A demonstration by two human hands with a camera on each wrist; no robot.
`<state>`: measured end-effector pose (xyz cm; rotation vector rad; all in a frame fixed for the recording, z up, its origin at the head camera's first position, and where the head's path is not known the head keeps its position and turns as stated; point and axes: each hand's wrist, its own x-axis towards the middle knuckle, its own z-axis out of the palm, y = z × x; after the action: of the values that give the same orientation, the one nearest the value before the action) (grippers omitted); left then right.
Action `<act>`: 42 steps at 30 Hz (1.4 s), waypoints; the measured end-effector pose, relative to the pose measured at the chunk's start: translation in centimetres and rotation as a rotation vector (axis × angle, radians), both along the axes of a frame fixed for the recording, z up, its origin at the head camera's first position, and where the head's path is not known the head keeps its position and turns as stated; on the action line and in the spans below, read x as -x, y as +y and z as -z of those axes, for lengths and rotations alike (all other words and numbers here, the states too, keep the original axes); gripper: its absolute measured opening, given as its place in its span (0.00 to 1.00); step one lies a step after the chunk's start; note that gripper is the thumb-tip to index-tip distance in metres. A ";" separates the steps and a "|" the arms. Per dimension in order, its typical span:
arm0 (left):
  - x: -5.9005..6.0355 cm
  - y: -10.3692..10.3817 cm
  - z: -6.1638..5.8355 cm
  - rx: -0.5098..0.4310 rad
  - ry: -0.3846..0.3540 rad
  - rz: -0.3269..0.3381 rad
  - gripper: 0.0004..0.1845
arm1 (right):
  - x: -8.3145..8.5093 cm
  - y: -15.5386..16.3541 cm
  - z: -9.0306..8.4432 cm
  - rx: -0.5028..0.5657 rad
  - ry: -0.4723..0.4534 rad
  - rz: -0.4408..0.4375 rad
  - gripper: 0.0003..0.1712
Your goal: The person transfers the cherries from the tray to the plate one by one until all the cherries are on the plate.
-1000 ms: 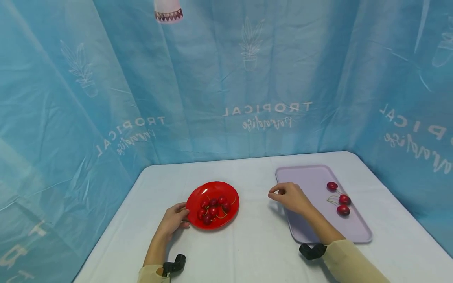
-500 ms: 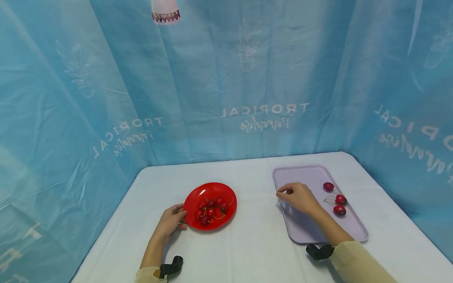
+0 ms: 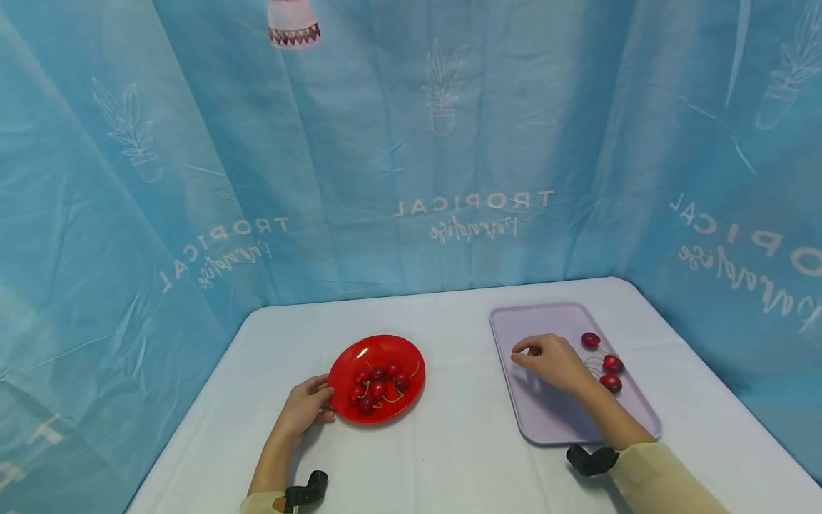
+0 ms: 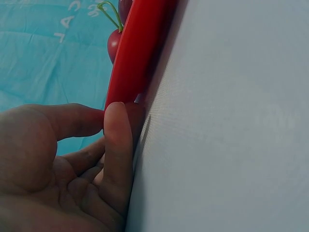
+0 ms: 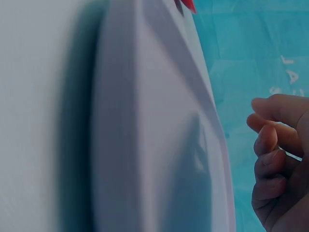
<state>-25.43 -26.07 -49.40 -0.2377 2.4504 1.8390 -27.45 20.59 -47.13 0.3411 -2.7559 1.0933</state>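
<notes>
Cherries [image 3: 377, 385] lie on a red plate [image 3: 359, 357] whose rim the left hand [image 3: 303, 409] pinches; the right hand [image 3: 554, 359], fingers loosely curled and empty, hovers over the lilac tray [image 3: 546, 414].

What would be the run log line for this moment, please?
left hand: holds red plate rim | right hand: over purple tray, holds nothing visible | cherries: on tray
</notes>
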 end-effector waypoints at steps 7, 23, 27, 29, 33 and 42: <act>0.1 0.1 0.0 0.002 0.005 0.003 0.22 | -0.1 1.6 -0.3 -0.006 0.004 0.048 0.13; 0.6 0.4 0.3 0.012 0.009 0.003 0.22 | -0.4 6.0 -0.9 -0.031 0.023 0.065 0.15; 0.3 0.1 0.3 0.024 0.001 -0.021 0.22 | 0.0 6.1 -1.2 -0.020 -0.006 0.065 0.19; 0.2 0.1 0.2 0.021 -0.003 -0.014 0.22 | 0.0 6.4 -1.4 -0.032 -0.013 0.084 0.19; 0.1 0.2 0.1 0.013 -0.003 -0.013 0.22 | 0.0 7.6 -1.5 -0.057 -0.026 0.096 0.19; 0.3 0.1 0.1 0.028 -0.003 -0.017 0.22 | -0.3 10.0 -1.1 -0.090 -0.082 0.123 0.21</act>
<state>-25.78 -25.96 -49.48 -0.2636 2.4812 1.8109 -27.14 30.55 -46.03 0.1380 -2.8600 0.9767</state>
